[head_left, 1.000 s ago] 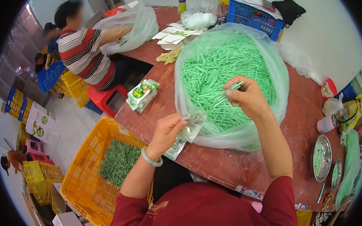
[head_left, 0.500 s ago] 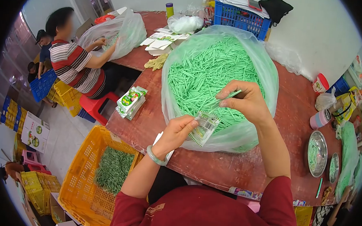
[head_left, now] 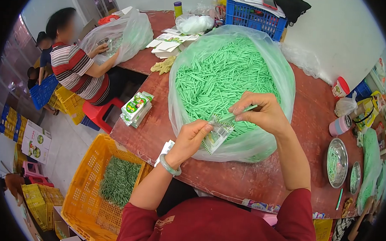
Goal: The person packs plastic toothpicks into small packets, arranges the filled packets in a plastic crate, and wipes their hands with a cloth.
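My left hand [head_left: 189, 138] pinches a small printed clear packet [head_left: 219, 135] at its left side, in front of the big plastic bag [head_left: 288, 77] full of green sticks [head_left: 226, 74]. Fingers closed, my right hand [head_left: 263, 113] holds a few green sticks [head_left: 248, 108], whose left ends are at the packet's top opening; whether they are inside is hard to tell. A stack of printed packets [head_left: 136, 108] lies on the red table [head_left: 304, 170] to the left. More packets [head_left: 165, 150] lie partly behind my left hand.
A yellow crate [head_left: 77, 197] with green pieces stands below the table's left edge. Metal bowls [head_left: 337, 163] and a pink cup [head_left: 340, 126] are at the right. A blue crate [head_left: 255, 17] stands behind the bag. A co-worker in a striped shirt [head_left: 75, 68] sits at the upper left, hands at another bag.
My hands have come together, bringing the sticks from above the pile to the packet's opening. The packet is now held upright in front of the bag. The view has shifted slightly.
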A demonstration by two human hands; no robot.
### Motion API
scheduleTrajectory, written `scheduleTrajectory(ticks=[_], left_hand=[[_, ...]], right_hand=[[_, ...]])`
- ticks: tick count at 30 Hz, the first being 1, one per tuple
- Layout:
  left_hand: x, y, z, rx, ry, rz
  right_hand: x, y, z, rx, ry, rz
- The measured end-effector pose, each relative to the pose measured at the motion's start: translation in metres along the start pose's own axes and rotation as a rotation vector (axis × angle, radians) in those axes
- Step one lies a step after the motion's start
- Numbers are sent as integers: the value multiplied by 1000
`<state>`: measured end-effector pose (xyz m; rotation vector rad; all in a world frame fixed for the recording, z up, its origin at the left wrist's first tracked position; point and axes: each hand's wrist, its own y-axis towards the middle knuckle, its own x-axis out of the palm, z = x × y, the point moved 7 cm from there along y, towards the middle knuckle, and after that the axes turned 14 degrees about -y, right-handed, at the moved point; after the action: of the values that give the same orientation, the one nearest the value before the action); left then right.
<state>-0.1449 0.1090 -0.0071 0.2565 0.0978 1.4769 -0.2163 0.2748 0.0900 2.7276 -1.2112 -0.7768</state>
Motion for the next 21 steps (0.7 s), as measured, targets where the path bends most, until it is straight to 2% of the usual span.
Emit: scheduleTrajectory(ticks=[5,7,9,10,12,14,17,20,21], left_hand=[[7,0,2,8,18,-6],[6,0,1,25,27,5],[4,0,-8,57,85,25],[4,1,1,145,62,65],[6,6,4,307,99,105],[6,14,4,254,75,75],[5,22,6,56,14,99],[2,28,-4,83,-204,197],[-1,28,-6,104,-192,220]], right_hand=[[7,3,10,125,-1,-24],[4,3,5,120,-202,-17],[5,5,10,125,-205,12],[6,6,11,51,-243,20],[9,8,9,74,-204,40],[5,11,18,116,-136,94],[4,15,5,0,-130,119],[3,16,-2,-14,-162,142],[3,16,-1,-4,-193,134]])
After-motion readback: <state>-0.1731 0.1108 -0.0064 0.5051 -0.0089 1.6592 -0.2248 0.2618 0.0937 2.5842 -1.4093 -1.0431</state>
